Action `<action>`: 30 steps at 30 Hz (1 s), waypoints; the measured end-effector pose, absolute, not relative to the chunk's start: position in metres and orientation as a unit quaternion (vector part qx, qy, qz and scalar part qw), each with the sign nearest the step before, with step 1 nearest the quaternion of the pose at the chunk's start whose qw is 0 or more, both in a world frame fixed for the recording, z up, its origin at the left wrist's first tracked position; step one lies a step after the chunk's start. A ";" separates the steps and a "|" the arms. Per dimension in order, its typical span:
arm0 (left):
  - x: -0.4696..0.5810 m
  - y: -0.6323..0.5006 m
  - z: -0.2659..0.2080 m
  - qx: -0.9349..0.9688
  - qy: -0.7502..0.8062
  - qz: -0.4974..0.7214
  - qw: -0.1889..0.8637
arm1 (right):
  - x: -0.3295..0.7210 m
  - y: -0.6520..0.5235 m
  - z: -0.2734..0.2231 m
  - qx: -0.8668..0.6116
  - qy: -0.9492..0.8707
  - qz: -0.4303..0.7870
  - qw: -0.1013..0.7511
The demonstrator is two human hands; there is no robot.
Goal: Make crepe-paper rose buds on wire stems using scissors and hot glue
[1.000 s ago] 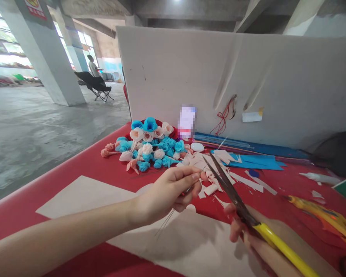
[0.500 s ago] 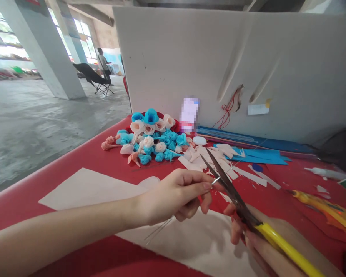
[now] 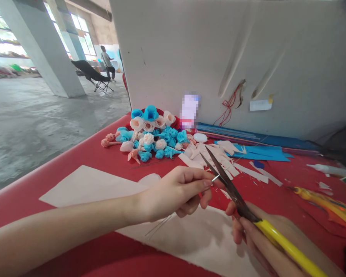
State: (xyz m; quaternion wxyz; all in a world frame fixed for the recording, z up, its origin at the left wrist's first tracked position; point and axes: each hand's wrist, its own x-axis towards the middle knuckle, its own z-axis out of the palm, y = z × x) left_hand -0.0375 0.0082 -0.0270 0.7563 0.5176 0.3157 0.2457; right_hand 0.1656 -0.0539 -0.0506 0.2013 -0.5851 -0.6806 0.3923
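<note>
My left hand point(image 3: 187, 188) is closed in a pinch on thin metal wire point(image 3: 216, 178). A short bright end sticks out past the fingertips, and longer thin strands point(image 3: 158, 227) trail out below the palm. My right hand point(image 3: 248, 227) grips a pair of scissors point(image 3: 239, 200) with yellow handles and dark blades. The blades are slightly apart, and the bright wire end meets them about midway along; whether it lies between them I cannot tell. Beneath both hands, a pale pink paper sheet point(image 3: 190, 242) lies on the red table point(image 3: 83, 257).
Blue, white and pink paper flowers point(image 3: 154, 140) are heaped at the back. Paper scraps point(image 3: 202, 156) and blue strips point(image 3: 262, 153) lie beside them. A yellow glue gun point(image 3: 325, 204) rests at right. Another pale sheet point(image 3: 83, 186) is at left. A white board point(image 3: 190, 50) stands behind.
The view has tilted down slightly. Both hands, the wire and the scissors keep nearly the same position to each other. In the background a person has shifted slightly.
</note>
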 end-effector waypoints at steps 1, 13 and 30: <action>-0.037 0.008 -0.027 0.520 0.319 0.244 0.754 | 0.165 -0.052 -0.053 -0.586 -0.680 0.394 0.198; -0.032 0.006 -0.032 0.404 0.339 0.228 0.819 | 0.160 -0.052 -0.056 -0.594 -0.711 0.336 0.169; -0.032 0.003 -0.027 0.381 0.352 0.239 0.821 | 0.155 -0.049 -0.048 -0.597 -0.706 0.302 0.230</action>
